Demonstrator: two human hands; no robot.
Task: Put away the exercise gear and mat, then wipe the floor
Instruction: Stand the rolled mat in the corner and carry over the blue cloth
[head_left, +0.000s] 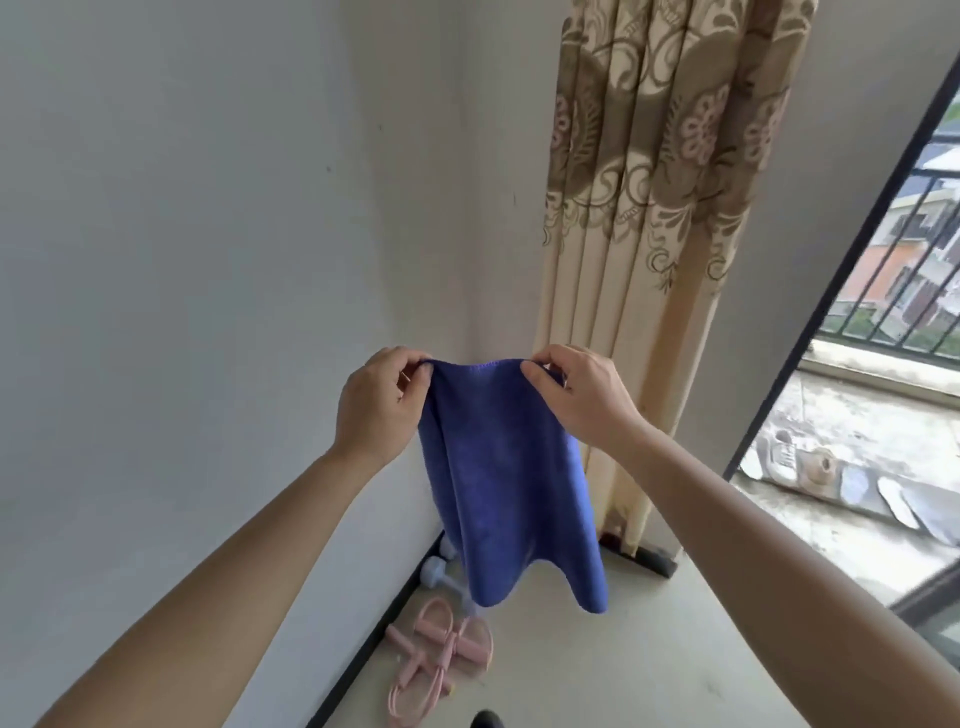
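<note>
- We see the left hand (379, 402) a little toward 9 o'clock of the middle of the view. Its thumb and curled fingers pinch the top left corner of a blue cloth (498, 467).
- The right hand (582, 400) sits opposite, toward 3 o'clock, its fingers curled round the top right corner of the same hem (so both hands grip the fabric and nothing else).
- The blue cloth hangs in the air between the two hands. Its top edge is drawn nearly level, and its lower edge falls in soft waves toward 6 o'clock, above the floor (649, 649).
- At 6 o'clock below the cloth we find a pink pull-rope exerciser (452, 644). It lies flat on the floor, just beside the dark skirting board (363, 654).
- A pale dumbbell (432, 570) rests at 7 o'clock of the cloth's lower edge, close to the skirting board and partly hidden behind the fabric.
- The plain white wall (182, 234) fills everything from 8 to 11 o'clock.
- At 1 o'clock a beige curtain (660, 182) with a brown flower pattern hangs down into the corner behind the cloth.
- At 3 o'clock a dark door frame (799, 364) slants across, with a balcony (857, 431) and its railing (883, 291) beyond.
- At the bottom edge, 6 o'clock, we notice a dark rounded thing (487, 719); we cannot tell what it is.
</note>
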